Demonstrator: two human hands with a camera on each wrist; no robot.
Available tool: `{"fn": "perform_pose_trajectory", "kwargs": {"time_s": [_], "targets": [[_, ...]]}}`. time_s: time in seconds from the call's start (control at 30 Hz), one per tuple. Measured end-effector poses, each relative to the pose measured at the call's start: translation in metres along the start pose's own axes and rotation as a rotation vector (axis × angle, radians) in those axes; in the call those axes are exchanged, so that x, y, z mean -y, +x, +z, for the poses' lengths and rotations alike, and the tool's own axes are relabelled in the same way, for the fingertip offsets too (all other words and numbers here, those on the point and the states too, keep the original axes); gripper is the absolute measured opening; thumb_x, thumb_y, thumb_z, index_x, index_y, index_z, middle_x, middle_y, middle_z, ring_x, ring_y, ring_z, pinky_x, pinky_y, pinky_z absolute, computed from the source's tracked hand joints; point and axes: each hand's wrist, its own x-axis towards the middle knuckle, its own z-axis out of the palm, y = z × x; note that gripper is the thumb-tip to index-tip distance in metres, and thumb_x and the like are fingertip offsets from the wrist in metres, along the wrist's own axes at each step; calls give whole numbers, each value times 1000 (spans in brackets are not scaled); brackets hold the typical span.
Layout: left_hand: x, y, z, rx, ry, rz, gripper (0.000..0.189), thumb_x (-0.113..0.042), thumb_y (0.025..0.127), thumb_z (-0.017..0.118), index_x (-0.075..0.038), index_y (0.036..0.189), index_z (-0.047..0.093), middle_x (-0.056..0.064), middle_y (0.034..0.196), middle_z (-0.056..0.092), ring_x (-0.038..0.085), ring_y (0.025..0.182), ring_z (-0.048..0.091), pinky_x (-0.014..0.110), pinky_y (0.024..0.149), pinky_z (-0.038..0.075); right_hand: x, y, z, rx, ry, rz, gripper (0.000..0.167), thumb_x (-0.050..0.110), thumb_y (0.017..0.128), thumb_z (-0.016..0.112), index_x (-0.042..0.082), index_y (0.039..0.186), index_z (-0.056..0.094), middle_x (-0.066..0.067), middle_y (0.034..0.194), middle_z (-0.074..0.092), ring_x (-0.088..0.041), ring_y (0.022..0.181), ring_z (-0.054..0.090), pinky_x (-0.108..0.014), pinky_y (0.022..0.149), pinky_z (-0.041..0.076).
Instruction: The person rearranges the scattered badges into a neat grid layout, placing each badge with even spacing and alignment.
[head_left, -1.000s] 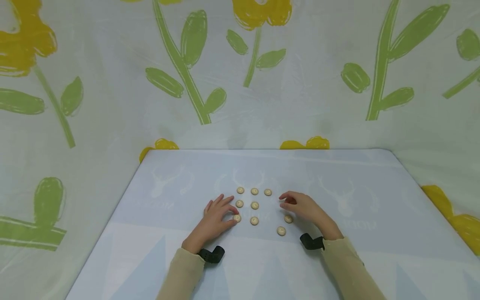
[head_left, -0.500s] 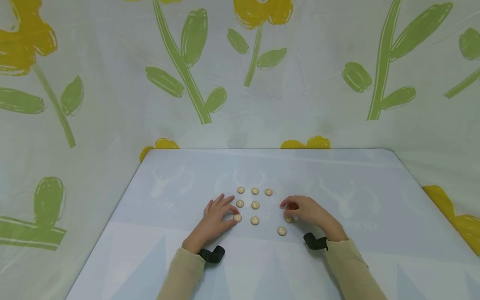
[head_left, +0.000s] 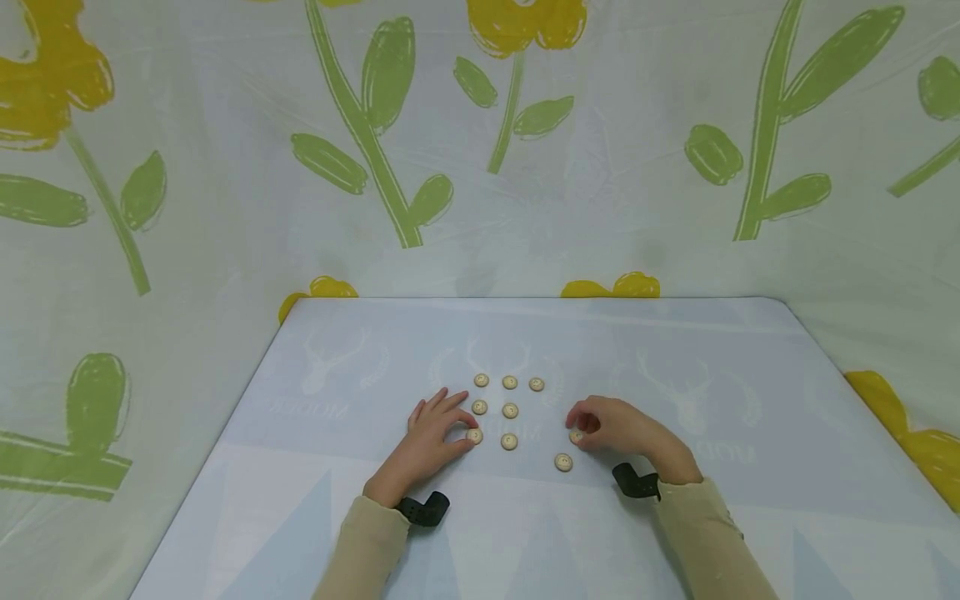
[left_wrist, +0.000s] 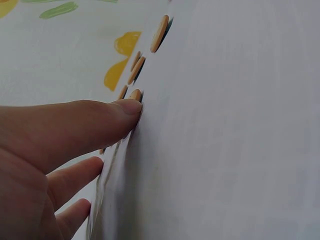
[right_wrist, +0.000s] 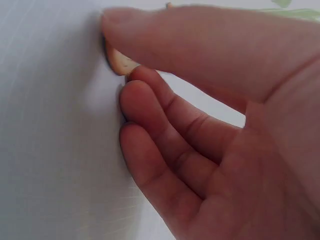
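Observation:
Small round wooden buttons lie on the pale table. My left hand [head_left: 425,446] pinches the near-left button [head_left: 475,436] between thumb and index finger, its other fingers spread; in the left wrist view the thumb covers part of that button [left_wrist: 135,94]. On the right, my right hand [head_left: 618,429] holds another button [head_left: 575,437] between thumb and curled fingers. The right wrist view shows part of this button [right_wrist: 120,62] behind the thumb, standing at the table surface. A single button [head_left: 563,462] lies just nearer than the right hand.
Several more buttons [head_left: 510,411] lie in rough rows between the hands, with three across the back [head_left: 510,382]. The table [head_left: 712,533] has a faint antler print. Behind it hangs a flower-patterned cloth [head_left: 600,208]. A black camera sits on each wrist.
My right hand has come down and slightly toward me onto the button beneath it, closing its thumb and fingers on it. The left hand stays in place.

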Motion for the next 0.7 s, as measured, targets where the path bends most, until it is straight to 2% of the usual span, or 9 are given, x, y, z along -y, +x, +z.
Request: {"fn": "perform_pose_trajectory", "kwargs": {"time_s": [0.27, 0.5, 0.7], "targets": [[0, 0, 0, -4, 3, 1, 13, -24, 79, 66, -25, 90, 60, 4, 139, 36, 29, 133, 15, 54, 100, 3, 0, 0, -1, -24, -46, -48, 14, 15, 75, 70, 19, 83, 59, 6, 74, 52, -13, 71, 47, -29, 65, 40], [-2, 0, -1, -2, 3, -6, 13, -23, 79, 66, -25, 90, 60, 4, 139, 37, 29, 133, 15, 54, 101, 3, 0, -1, -2, -24, -38, -96, 12, 13, 77, 68, 17, 83, 58, 5, 74, 51, -13, 71, 47, -29, 64, 40], [-2, 0, -1, 4, 1, -7, 13, -24, 79, 66, -25, 90, 60, 4, 139, 36, 28, 133, 14, 54, 101, 3, 0, -1, -1, -21, -41, -95, 12, 13, 78, 67, 18, 83, 58, 6, 73, 51, -13, 71, 47, -29, 64, 40]]}}
